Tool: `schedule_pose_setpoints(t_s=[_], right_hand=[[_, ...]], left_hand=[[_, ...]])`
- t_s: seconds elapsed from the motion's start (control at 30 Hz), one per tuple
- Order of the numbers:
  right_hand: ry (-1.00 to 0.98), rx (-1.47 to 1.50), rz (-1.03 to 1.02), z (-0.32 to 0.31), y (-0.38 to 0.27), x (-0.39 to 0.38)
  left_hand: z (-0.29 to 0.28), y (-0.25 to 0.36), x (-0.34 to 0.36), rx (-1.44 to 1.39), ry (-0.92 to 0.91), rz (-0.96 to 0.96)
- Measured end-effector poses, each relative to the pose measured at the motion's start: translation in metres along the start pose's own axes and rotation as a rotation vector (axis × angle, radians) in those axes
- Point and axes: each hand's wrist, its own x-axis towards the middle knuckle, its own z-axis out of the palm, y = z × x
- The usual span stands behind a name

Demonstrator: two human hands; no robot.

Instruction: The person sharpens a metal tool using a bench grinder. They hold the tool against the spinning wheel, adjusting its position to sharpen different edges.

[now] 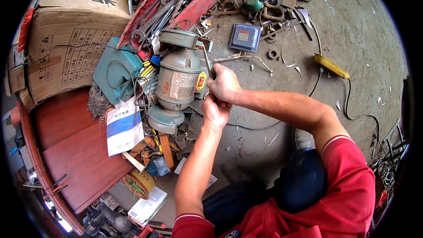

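Observation:
My right hand point(225, 84) is closed around a thin, flat grey metal piece point(206, 61). Its narrow end points up and away, beside the wheel housing of a bench grinder; I cannot make out what kind of tool it is. Just below, my left hand point(215, 111) is closed too, pressed against the right; what its fingers grip is hidden. Left of both hands sits the grey-green bench grinder point(169, 86), with a red rocker switch point(201, 81) on a yellow plate facing the hands. I cannot tell whether the metal piece touches the far wheel housing point(179, 39).
A red metal toolbox point(194, 11) full of wrenches, a teal plastic case point(115, 72) and a large cardboard box point(72, 39) crowd the left. Beyond the hands lies a blue-grey square box point(245, 38) among scrap. A yellow power strip point(331, 66) trails its cable rightward.

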Motion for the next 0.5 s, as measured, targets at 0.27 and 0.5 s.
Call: schedule_pose_setpoints(t_s=[0.27, 0.5], right_hand=[[-0.004, -0.003, -0.002, -0.003, -0.002, -0.003], [0.01, -0.032, 0.0, -0.002, -0.002, 0.0]], left_hand=[[0.005, -0.001, -0.006, 0.015, -0.009, 0.014], [0.014, -0.002, -0.006, -0.016, 0.025, 0.02]])
